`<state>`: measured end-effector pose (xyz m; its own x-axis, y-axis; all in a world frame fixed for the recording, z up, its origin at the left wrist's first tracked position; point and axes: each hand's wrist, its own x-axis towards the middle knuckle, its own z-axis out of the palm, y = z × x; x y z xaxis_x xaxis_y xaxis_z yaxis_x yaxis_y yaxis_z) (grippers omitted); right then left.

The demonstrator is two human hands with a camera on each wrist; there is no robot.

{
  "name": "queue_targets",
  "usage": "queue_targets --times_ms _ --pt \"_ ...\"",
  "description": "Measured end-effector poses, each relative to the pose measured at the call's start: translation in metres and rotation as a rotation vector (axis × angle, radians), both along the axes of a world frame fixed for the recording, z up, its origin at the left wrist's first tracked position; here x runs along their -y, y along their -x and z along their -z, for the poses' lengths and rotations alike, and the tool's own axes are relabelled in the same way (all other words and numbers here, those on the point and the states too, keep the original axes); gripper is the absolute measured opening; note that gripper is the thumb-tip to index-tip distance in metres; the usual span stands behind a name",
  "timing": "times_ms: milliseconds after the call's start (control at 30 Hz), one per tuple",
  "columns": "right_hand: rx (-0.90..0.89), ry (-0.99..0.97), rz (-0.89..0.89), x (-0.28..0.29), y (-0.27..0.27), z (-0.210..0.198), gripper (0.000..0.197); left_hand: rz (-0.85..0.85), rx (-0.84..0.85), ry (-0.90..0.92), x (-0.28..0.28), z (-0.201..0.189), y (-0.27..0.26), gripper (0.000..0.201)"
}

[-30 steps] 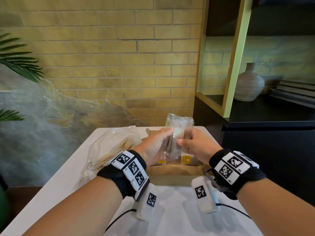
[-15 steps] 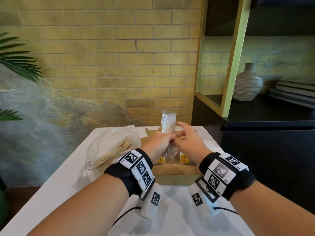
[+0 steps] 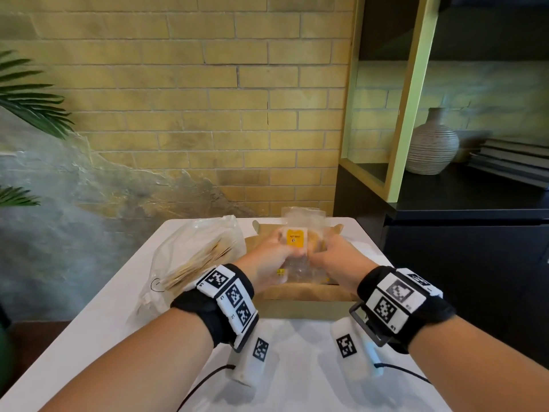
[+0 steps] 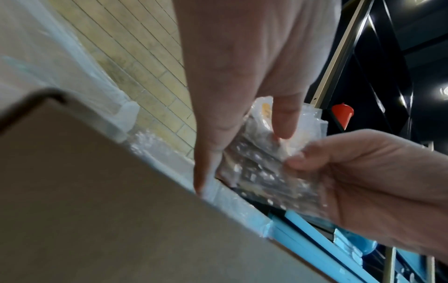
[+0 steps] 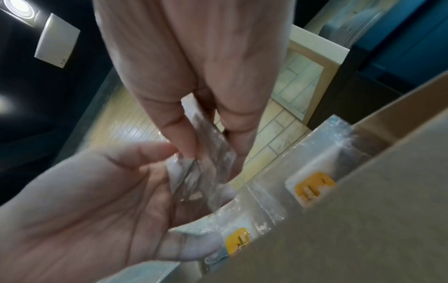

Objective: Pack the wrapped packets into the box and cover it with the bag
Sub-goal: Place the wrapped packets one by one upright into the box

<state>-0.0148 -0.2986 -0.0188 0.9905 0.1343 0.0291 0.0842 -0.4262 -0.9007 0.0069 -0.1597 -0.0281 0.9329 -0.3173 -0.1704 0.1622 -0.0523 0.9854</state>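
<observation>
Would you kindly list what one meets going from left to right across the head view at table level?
Palm leaves → plastic bag → left hand → labelled packet → right hand → black cabinet.

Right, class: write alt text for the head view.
Two hands, left and right, hold a clear packet with a yellow label over an open cardboard box on a white table. A plastic bag lies left of it.
</observation>
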Motion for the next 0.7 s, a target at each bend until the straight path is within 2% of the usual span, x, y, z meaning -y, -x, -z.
queue_targets --times_ms 167,267,400,467,567,700 --pt "-0.121 0.122 -0.028 0.01 -0.002 0.006 0.04 0.014 0.014 -0.17 -0.009 0.011 -0.003 0.04" --pt "-0.198 0.172 -0.038 0.013 -0.002 0.009 0.039 0.081 0.027 -0.257 -0.011 0.013 -0.004 0.029" --pt "-0.232 0.204 0.002 0.019 -0.003 0.013 0.038 0.156 0.029 -0.39 -0.012 0.016 -0.005 0.027" --pt "-0.236 0.24 0.039 0.021 -0.003 0.014 0.04 0.179 0.035 -0.464 -0.011 0.014 -0.003 0.032" --pt "-0.232 0.419 0.037 0.024 -0.002 0.014 0.023 0.205 0.083 -0.647 -0.009 0.011 0.0 0.035" --pt "-0.24 0.549 0.025 0.021 0.002 0.014 0.028 0.219 0.219 -0.96 -0.004 0.005 0.004 0.022"
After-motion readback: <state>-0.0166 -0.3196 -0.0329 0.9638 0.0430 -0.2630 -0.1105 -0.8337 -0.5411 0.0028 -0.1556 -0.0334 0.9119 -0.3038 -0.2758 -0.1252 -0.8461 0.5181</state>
